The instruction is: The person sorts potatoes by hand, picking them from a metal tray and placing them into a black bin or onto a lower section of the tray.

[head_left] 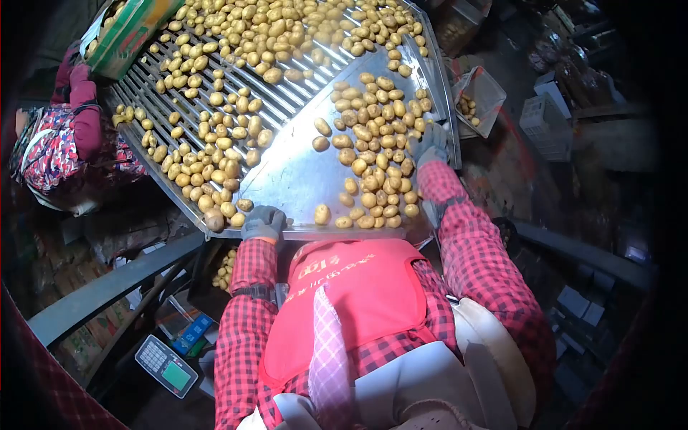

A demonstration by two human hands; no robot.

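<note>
Many small yellow potatoes (pixel 369 132) lie spread over a metal sorting table, part slatted rack (pixel 287 107) and part smooth metal sheet (pixel 287 168). My left hand (pixel 264 223), in a grey glove, rests at the table's front rim, beside a few potatoes at the lower left. It looks loosely open, with nothing visible in it. My right hand (pixel 430 145), also gloved, is at the right side wall, touching or just beside the outer potatoes of the right-hand pile. Its fingers are stretched out and partly blurred; I see nothing held.
At the left a person with a purple sleeve (pixel 87 118) holds a green crate (pixel 132 39) at the rack. A pale bin (pixel 481 100) with potatoes stands beyond the right wall. A weighing scale display (pixel 166 366) is at lower left, near a grey metal rail (pixel 118 276).
</note>
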